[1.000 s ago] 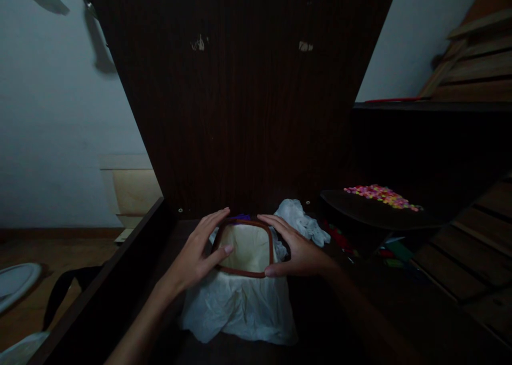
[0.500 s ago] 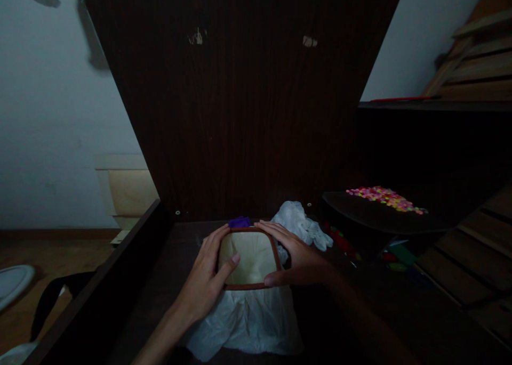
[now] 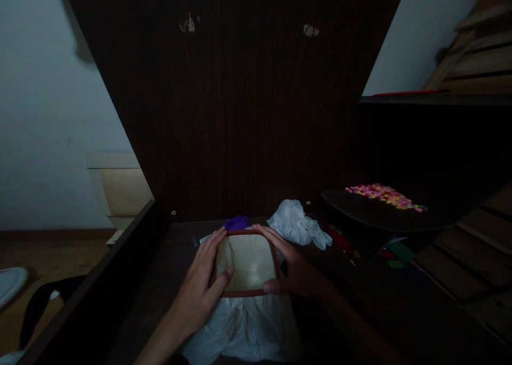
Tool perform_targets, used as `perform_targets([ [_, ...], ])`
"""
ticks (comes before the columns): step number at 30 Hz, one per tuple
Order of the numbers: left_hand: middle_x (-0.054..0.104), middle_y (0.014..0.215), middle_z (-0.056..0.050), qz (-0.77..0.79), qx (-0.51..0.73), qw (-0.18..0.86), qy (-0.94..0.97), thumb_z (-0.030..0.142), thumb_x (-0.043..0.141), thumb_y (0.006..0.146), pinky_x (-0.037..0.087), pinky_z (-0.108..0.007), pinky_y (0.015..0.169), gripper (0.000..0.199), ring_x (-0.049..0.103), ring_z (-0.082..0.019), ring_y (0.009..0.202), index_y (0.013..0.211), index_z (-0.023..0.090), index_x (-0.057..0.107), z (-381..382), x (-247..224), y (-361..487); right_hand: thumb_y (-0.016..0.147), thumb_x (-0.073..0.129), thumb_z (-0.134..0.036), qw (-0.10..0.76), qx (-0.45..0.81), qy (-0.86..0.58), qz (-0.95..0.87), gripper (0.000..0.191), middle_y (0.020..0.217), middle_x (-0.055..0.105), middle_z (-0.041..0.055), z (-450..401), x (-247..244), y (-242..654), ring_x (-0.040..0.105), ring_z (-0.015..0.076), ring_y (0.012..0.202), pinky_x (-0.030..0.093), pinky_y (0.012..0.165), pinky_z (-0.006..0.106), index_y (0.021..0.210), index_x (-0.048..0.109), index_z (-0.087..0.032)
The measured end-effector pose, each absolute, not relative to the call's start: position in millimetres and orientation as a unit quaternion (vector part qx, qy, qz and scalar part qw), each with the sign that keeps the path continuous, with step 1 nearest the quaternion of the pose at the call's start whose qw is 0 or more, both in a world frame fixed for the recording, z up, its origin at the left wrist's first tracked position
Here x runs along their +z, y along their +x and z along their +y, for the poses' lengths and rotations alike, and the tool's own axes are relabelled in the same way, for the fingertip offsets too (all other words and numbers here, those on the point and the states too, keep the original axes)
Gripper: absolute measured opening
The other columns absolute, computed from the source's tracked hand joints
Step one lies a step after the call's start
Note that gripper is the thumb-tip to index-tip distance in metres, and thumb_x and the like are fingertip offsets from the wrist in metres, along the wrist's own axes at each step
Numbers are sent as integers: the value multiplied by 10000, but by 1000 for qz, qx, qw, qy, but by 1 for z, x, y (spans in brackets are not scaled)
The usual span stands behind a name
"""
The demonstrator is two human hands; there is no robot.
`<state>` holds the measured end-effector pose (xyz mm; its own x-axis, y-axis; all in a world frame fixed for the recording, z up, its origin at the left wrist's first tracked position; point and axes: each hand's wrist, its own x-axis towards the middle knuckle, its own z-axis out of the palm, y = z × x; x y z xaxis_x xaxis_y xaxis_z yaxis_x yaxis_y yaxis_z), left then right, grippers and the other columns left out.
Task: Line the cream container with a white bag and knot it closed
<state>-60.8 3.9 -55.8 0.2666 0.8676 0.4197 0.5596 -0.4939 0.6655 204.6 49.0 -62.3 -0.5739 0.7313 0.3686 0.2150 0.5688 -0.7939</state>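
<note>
A rounded-square brown embroidery hoop [image 3: 248, 293] lies in front of me, framing pale cloth [image 3: 252, 261]. Loose folds of this cloth hang from its near edge toward me. Along the hoop's left side my left hand [image 3: 200, 288] is closed, its thumb reaching over onto the framed cloth. My right hand [image 3: 294, 266] grips the right side, with fingers at the far corner and thumb on the near right corner. The undersides of both hands' grips are hidden. Just beyond the hoop sits a purple item [image 3: 237, 223].
A crumpled white plastic bag [image 3: 294, 222] lies behind my right hand. Pink and yellow bits [image 3: 386, 195] are heaped on a dark corner shelf [image 3: 368, 216] at right. A dark raised edge [image 3: 104, 272] runs along the left, and a tall dark wood panel [image 3: 248, 114] stands behind.
The view has shifted slightly, and the hoop appears a little lower. My left thumb has moved slightly down and left across the cloth. Both hands keep hold of the hoop.
</note>
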Motion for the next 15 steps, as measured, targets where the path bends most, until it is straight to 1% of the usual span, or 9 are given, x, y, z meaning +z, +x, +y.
perform_targets([
  [4, 353, 1638, -143, 479, 391, 206, 758, 469, 484, 1001, 266, -606, 1229, 605, 330, -332, 1512, 1539, 216, 368, 5, -55, -59, 683, 827, -635, 362, 385, -298, -795, 1136, 1660, 274, 161, 47, -60, 203, 240, 355, 1537, 204, 1237, 573, 1600, 287, -238],
  [6, 316, 1655, -151, 484, 389, 220, 753, 516, 495, 991, 270, -592, 1232, 693, 320, -332, 1519, 1581, 216, 288, 3, -55, -60, 646, 850, -640, 356, 401, -317, -783, 1223, 1678, 223, 161, 46, -60, 206, 216, 350, 1546, 182, 1246, 562, 1617, 225, -238],
  [8, 266, 1671, -172, 479, 382, 231, 755, 571, 541, 957, 276, -590, 1229, 847, 303, -351, 1525, 1621, 206, 162, -1, -57, -65, 556, 892, -653, 337, 409, -345, -774, 1372, 1691, 167, 169, 44, -59, 211, 180, 365, 1553, 160, 1251, 567, 1631, 153, -229],
  [10, 227, 1680, -191, 463, 367, 239, 771, 614, 611, 904, 276, -591, 1228, 998, 282, -377, 1529, 1634, 195, 75, -6, -64, -73, 489, 914, -655, 303, 403, -372, -779, 1445, 1686, 180, 178, 41, -58, 217, 177, 396, 1547, 176, 1242, 588, 1633, 146, -219],
  [11, 214, 1682, -197, 456, 355, 240, 780, 624, 649, 874, 279, -590, 1227, 1055, 271, -389, 1530, 1635, 193, 59, -8, -68, -78, 499, 913, -648, 281, 392, -382, -788, 1407, 1672, 232, 180, 40, -58, 220, 213, 406, 1535, 205, 1232, 596, 1626, 189, -218],
  [12, 207, 1682, -202, 455, 340, 239, 788, 622, 685, 847, 287, -589, 1224, 1101, 264, -397, 1529, 1636, 192, 49, -11, -72, -83, 534, 904, -635, 260, 375, -389, -800, 1310, 1641, 315, 179, 38, -58, 222, 278, 410, 1510, 248, 1216, 598, 1605, 276, -218],
  [13, 206, 1680, -208, 463, 321, 236, 792, 612, 719, 823, 299, -588, 1218, 1139, 265, -403, 1526, 1636, 190, 43, -12, -76, -88, 575, 894, -616, 243, 356, -391, -813, 1170, 1585, 421, 172, 37, -59, 224, 363, 408, 1467, 300, 1191, 593, 1555, 394, -218],
  [15, 230, 1668, -223, 497, 285, 224, 788, 568, 761, 798, 340, -588, 1198, 1162, 303, -409, 1511, 1635, 180, 55, -15, -82, -96, 653, 877, -547, 227, 309, -388, -838, 800, 1386, 629, 146, 35, -63, 226, 537, 383, 1314, 413, 1111, 562, 1341, 640, -215],
])
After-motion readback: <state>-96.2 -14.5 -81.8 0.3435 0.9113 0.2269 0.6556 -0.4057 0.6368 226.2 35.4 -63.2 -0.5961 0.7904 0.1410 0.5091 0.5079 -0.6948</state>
